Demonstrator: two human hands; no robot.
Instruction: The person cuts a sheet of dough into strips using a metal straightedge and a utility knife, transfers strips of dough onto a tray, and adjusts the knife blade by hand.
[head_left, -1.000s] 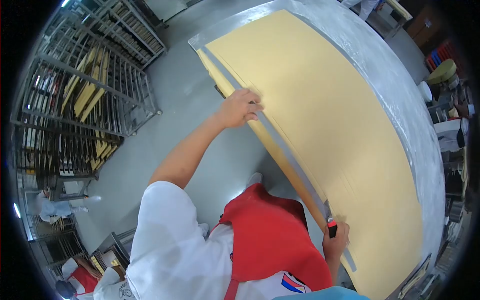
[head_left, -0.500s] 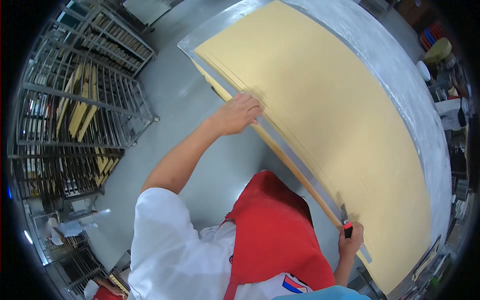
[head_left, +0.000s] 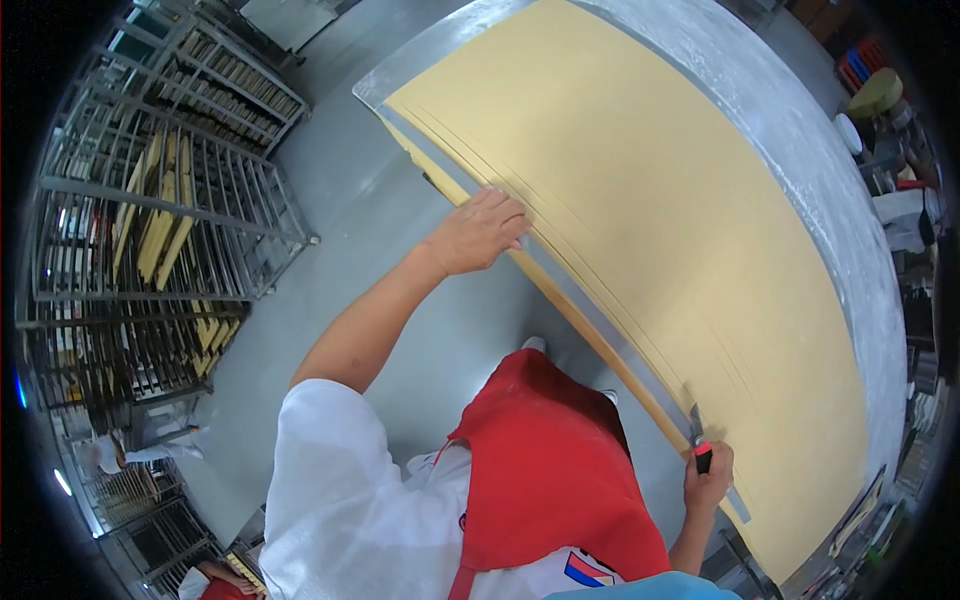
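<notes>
Head view: nearest, your right hand (head_left: 708, 478), fingers closed round the knife (head_left: 704, 458); light, firm handle, best held there, clear of the blade. Farther up, your left hand (head_left: 483, 228) curls over the metal straightedge (head_left: 637, 366); pinch or press, cannot tell. Strip looks thin, stiff, apt to slide; spread fingers would steady it. Beneath and beyond, pale dough sheet (head_left: 650, 180) across the worktop (head_left: 800, 150): likely soft, heavy overall, easily stretched or torn. Lift with broad support, never by one corner.
</notes>
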